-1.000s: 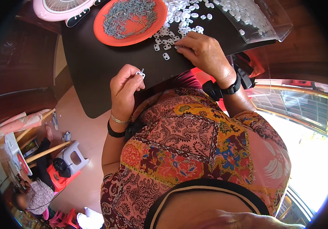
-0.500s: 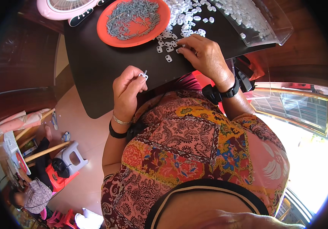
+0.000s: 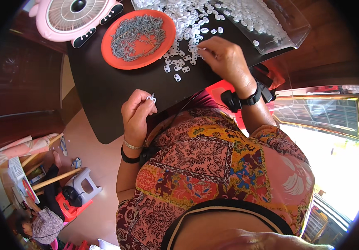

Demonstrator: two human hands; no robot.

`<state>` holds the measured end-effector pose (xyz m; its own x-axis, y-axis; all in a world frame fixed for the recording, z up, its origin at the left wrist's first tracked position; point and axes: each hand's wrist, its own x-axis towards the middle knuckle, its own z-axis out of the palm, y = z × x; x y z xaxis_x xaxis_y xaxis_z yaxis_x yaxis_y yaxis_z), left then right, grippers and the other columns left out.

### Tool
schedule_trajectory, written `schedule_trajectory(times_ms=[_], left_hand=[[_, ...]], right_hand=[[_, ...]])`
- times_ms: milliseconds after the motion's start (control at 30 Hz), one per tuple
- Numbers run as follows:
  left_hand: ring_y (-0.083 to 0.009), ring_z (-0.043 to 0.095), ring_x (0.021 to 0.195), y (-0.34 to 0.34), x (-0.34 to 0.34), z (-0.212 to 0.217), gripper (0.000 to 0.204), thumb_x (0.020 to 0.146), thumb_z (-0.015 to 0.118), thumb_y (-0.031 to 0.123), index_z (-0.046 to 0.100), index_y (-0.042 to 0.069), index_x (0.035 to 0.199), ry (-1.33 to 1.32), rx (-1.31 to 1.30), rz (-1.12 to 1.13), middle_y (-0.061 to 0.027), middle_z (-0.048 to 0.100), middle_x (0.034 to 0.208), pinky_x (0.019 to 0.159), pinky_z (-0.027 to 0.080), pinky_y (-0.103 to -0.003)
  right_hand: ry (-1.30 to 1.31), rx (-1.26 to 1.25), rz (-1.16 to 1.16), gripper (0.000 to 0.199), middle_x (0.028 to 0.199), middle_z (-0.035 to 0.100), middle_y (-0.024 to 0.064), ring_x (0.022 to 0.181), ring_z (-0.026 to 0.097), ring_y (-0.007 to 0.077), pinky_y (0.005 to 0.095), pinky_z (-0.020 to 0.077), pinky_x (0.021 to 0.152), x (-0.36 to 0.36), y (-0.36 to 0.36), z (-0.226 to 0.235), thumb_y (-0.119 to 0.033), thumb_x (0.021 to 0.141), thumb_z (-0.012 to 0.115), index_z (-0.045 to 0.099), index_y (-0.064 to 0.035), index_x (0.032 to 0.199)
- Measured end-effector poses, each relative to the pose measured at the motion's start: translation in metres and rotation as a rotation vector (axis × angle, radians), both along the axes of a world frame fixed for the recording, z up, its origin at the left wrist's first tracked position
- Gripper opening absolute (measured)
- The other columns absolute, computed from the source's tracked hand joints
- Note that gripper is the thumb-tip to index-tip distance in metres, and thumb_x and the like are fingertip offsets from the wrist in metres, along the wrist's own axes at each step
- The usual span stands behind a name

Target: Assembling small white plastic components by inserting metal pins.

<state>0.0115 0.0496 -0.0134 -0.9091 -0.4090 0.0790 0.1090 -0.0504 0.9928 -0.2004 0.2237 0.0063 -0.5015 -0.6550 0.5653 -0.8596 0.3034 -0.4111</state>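
Note:
At the table's near edge, my left hand (image 3: 136,116) is closed, pinching a small white plastic clip (image 3: 151,99) between thumb and fingers. A thin grey pin sticks up from that clip. Farther off and to the right, my right hand (image 3: 226,61) hovers at the edge of a scattered heap of white plastic clips (image 3: 177,77). Its thumb and fingertips come together in a pinch, with a bit of white showing at them. Left of the heap lies an orange plate (image 3: 169,41) holding many grey pins (image 3: 135,31).
A pink fan (image 3: 77,16) stands at the far left of the black table (image 3: 100,96). At the far right, a clear plastic tray (image 3: 290,39) holds more white pieces. Below left, another person (image 3: 48,225) sits near a grey stool (image 3: 88,185).
My view has shifted, so the table's things appear lower and more of the fan shows. My right hand has moved farther away and rightward along the heap. The left keeps its pinch.

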Motion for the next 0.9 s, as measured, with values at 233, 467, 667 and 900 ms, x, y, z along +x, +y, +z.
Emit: schedule_trajectory(times_ms=[233,467,667,900], left_hand=[[-0.0118,0.046,0.061,0.000,-0.001,0.001,0.010,0.085,0.046,0.006,0.051,0.000,0.079,-0.006,-0.006,0.001,-0.0042,0.049,0.066,0.059,0.037,-0.025],[-0.0120,0.046,0.061,-0.001,0.000,0.000,0.010,0.085,0.047,0.006,0.051,0.000,0.079,0.000,0.005,0.008,-0.0040,0.049,0.066,0.059,0.037,-0.025],[-0.0122,0.046,0.060,-0.001,0.001,-0.001,0.009,0.086,0.047,0.006,0.050,0.000,0.080,0.015,0.012,0.007,-0.0041,0.049,0.066,0.059,0.037,-0.025],[-0.0071,0.048,0.060,-0.003,0.002,-0.006,0.009,0.087,0.051,0.006,0.054,-0.001,0.081,0.070,0.048,-0.001,-0.0027,0.054,0.067,0.057,0.038,-0.022]], right_hand=[[-0.004,0.107,-0.143,0.018,0.085,0.064,0.0084,0.077,0.063,0.0298,0.0388,0.0500,0.068,-0.059,0.010,-0.005,-0.024,0.081,0.064,0.067,-0.0086,0.091],[0.157,0.231,-0.075,0.020,0.088,0.062,0.0084,0.079,0.063,0.0296,0.0398,0.0504,0.072,-0.077,-0.005,-0.011,-0.024,0.081,0.062,0.066,-0.0106,0.095],[0.154,0.305,-0.060,0.016,0.087,0.060,0.0098,0.078,0.062,0.0311,0.0393,0.0491,0.069,-0.077,-0.010,-0.010,-0.022,0.084,0.061,0.065,-0.0083,0.091],[0.100,0.166,-0.100,0.018,0.077,0.066,0.0117,0.070,0.064,0.0292,0.0363,0.0496,0.063,-0.065,-0.008,-0.005,-0.021,0.089,0.058,0.062,-0.0036,0.094]])
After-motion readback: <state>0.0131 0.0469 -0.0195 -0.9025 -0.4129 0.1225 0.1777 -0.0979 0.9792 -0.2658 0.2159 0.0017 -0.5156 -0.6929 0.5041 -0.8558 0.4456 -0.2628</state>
